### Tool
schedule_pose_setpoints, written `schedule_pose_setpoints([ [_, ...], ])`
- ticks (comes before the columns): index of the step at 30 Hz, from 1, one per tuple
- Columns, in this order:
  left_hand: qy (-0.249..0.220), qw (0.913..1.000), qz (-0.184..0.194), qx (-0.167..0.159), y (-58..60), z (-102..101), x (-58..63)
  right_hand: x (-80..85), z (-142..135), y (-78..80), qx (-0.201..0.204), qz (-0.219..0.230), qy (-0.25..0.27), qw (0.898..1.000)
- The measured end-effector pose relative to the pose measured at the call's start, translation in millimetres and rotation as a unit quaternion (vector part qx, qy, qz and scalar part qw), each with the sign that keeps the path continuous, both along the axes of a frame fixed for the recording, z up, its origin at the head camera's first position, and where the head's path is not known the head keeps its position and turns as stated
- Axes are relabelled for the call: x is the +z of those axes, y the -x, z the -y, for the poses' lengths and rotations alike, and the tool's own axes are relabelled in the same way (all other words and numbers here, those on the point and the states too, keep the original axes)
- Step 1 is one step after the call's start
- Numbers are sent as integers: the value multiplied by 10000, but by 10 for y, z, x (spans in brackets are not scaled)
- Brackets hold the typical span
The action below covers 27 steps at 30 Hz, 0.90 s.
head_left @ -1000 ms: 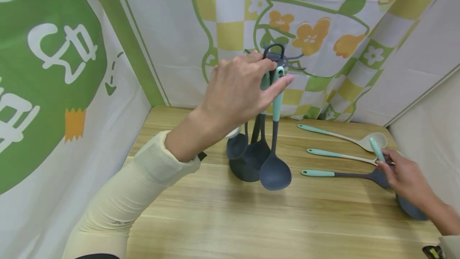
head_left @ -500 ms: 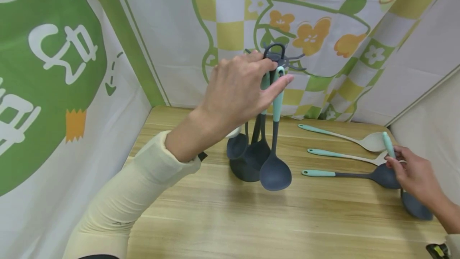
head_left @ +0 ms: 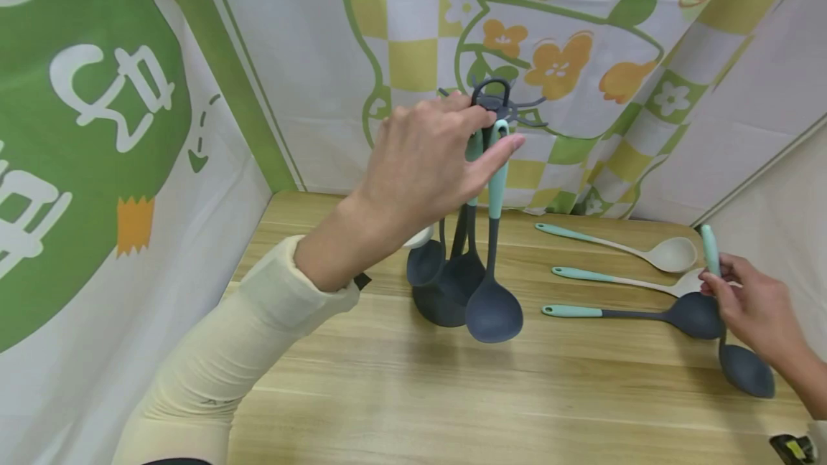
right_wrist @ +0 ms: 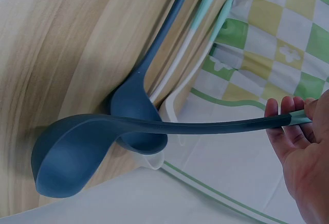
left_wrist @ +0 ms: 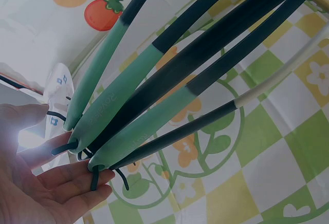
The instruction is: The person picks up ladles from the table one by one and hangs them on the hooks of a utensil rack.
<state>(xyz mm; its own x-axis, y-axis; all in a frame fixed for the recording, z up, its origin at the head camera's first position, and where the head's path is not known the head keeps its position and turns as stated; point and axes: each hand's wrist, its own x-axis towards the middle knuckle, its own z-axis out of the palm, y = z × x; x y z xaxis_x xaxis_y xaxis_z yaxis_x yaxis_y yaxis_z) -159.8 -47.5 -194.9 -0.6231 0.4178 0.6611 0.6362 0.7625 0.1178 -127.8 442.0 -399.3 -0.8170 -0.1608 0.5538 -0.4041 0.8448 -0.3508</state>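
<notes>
My left hand (head_left: 429,153) holds the top of a dark utensil stand (head_left: 494,102), its fingers among the hooks in the left wrist view. Dark ladles and spoons with mint handles hang there; one hanging ladle (head_left: 494,311) faces the front. A mint handle (left_wrist: 110,100) hangs close to the fingers. At the far right, my right hand (head_left: 759,303) pinches another dark ladle (head_left: 746,372) by its mint handle, which points up while the bowl points down. In the right wrist view, this ladle's bowl (right_wrist: 72,154) is low over the wood.
Lying on the wooden table (head_left: 400,393) are a cream spoon (head_left: 672,255), a second cream utensil (head_left: 633,280) and a dark spoon (head_left: 694,314), handles leftward. The stand's round base (head_left: 439,307) rests mid-table. Printed cloth (head_left: 413,13) walls the back, and sides are also draped.
My right hand has moved slightly right with the ladle, whose handle now stands more upright. The dark spoon's bowl shows more fully. My left hand stays on the stand.
</notes>
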Motion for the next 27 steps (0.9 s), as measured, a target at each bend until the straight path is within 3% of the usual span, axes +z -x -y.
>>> schedule_pose_setpoints([
  [19,-20,9999,-37,-115,8,11,-5,153,208,7,4,135,246,9996],
  [27,-90,9998,-63,-144,10,17,-12,233,382,24,347,-55,444,9984],
])
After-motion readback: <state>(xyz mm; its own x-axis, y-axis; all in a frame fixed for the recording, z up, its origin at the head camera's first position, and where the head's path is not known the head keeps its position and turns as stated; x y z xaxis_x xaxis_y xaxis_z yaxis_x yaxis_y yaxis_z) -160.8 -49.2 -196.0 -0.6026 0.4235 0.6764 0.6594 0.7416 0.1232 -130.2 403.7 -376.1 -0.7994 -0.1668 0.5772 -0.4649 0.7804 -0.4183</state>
